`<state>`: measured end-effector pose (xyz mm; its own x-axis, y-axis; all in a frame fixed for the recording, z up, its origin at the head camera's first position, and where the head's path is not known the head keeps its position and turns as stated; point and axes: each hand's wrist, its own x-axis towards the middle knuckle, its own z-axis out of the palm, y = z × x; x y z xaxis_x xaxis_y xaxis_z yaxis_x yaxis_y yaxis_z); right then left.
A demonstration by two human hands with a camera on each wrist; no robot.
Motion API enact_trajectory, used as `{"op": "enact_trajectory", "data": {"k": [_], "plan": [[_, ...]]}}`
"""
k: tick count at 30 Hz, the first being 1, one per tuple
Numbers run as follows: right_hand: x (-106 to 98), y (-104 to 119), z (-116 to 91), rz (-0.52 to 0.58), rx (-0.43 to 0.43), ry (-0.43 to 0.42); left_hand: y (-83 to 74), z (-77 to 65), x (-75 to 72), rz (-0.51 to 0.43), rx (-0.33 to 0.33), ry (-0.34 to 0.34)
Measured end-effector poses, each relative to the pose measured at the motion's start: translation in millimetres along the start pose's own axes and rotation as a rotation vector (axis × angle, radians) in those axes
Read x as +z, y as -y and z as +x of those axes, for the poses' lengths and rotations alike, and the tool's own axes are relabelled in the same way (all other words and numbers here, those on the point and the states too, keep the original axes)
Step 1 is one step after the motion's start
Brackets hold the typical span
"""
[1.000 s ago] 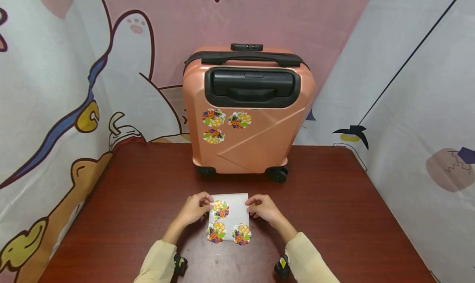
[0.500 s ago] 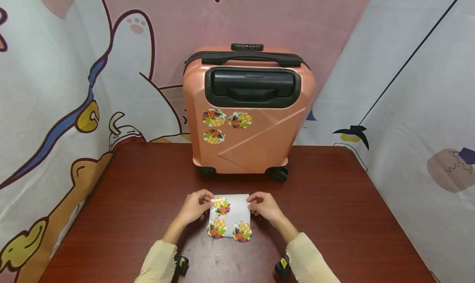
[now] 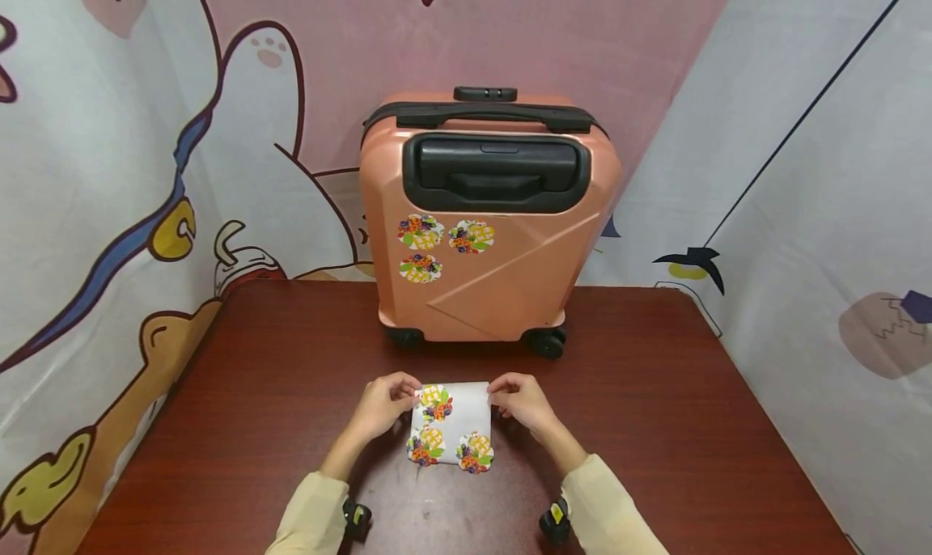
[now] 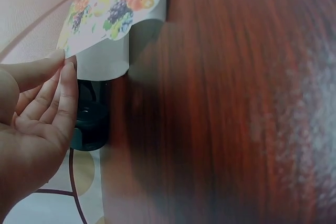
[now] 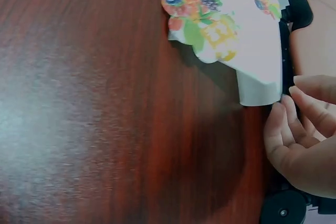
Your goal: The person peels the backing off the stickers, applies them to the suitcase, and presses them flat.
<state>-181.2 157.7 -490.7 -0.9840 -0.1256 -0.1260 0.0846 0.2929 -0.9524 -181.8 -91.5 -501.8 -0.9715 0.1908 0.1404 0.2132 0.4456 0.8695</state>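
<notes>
A white sticker sheet (image 3: 466,413) with several round fruit stickers (image 3: 476,451) is held between both hands, above the table, its near side toward the person. My left hand (image 3: 386,401) pinches its far left corner between thumb and fingers. At the far right corner, my right hand (image 3: 522,401) holds the edge with its fingertips; the exact contact is partly hidden in the right wrist view. Beneath the printed side, a curled flap of white backing (image 4: 105,59) hangs down in the left wrist view.
An upright pink suitcase (image 3: 502,284) with black wheels stands behind the hands on the brown table (image 3: 641,393). Three fruit stickers (image 3: 421,231) are on its left side. A cartoon-printed cloth (image 3: 291,175) hangs behind and along both sides.
The sheet's near edge has risen slightly away from the person, and the sheet looks shorter. Both hands have shifted only a little, the right one slightly outward. The suitcase stays put.
</notes>
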Motion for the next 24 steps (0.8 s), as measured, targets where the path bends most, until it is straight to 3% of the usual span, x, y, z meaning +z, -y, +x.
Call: {"op": "enact_trajectory", "data": {"k": [4,17,24], "plan": [[0,5,4,-0.031,-0.026,-0.028,-0.7,0.2,0.9,-0.008,0.008,-0.013],[20,30,8,0.006,-0.065,0.079,-14.3,-0.6,7.9,-0.027,0.114,-0.011],[27,32,7,-0.029,-0.093,0.080,-18.8,-0.4,10.1,-0.019,0.146,-0.008]]}}
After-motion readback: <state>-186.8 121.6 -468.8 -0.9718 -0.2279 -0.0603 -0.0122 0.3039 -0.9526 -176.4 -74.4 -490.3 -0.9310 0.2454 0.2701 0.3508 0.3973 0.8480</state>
